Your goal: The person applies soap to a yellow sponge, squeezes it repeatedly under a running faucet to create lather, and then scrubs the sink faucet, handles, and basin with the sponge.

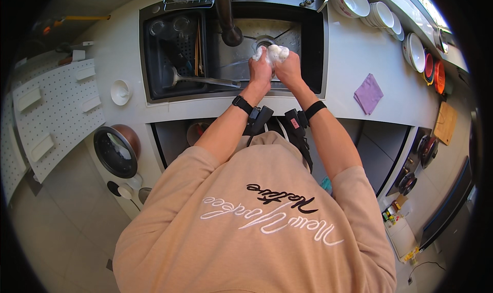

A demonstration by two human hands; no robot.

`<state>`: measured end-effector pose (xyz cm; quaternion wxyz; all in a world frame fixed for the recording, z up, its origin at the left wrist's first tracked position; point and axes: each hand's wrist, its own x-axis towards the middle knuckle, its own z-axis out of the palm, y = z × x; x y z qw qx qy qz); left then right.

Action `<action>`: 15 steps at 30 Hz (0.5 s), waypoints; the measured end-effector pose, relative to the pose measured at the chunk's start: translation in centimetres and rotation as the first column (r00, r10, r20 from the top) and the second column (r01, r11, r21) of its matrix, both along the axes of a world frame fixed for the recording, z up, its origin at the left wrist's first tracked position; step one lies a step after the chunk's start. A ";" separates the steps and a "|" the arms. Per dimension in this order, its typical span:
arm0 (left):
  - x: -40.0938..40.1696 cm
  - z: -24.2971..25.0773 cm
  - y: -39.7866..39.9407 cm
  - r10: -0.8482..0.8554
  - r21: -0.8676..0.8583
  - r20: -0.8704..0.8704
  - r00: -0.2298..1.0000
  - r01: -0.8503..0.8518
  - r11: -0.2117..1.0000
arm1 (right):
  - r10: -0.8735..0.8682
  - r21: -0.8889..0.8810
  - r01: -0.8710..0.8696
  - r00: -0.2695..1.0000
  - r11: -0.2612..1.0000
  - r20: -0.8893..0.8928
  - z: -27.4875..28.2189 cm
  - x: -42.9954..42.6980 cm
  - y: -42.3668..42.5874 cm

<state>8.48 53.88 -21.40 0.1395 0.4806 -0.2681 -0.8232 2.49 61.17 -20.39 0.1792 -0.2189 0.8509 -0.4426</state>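
Observation:
My left hand (260, 69) and my right hand (288, 67) are close together over the right basin of a dark double sink (325, 43), above the drain. White foam (278, 53) covers a soft, wadded thing between them, perhaps a soapy cloth or sponge; its exact kind cannot be told. Fingers of both hands are curled around it and partly hidden by suds. A dark faucet (231, 35) arches over the basin just left of my hands. In the left basin, a metal ladle or turner (208, 80) lies with its handle reaching over the divider, near chopsticks (198, 50) and glass cups (180, 23).
Stacked white bowls (351, 1) and colourful bowls (439, 76) line the back right counter. A folded purple cloth (368, 94) lies right of the sink. On the left stand a small white bowl (121, 92), a dark inner pot (115, 151) and a white pegboard (61, 93).

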 end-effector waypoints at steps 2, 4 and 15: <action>0.0 1.0 -0.2 -0.046 0.012 0.014 0.999 0.046 0.999 | -0.062 -0.043 0.071 0.981 0.997 0.182 -0.9 -0.2 0.2; 0.3 1.1 -0.7 -0.080 0.018 0.035 0.996 0.080 0.997 | -0.098 -0.080 0.136 0.926 0.988 0.366 -0.4 0.1 -0.5; 1.2 0.6 -1.7 -0.049 -0.048 -0.010 0.999 0.049 0.998 | -0.112 -0.084 0.147 0.938 0.986 0.327 1.7 0.2 0.6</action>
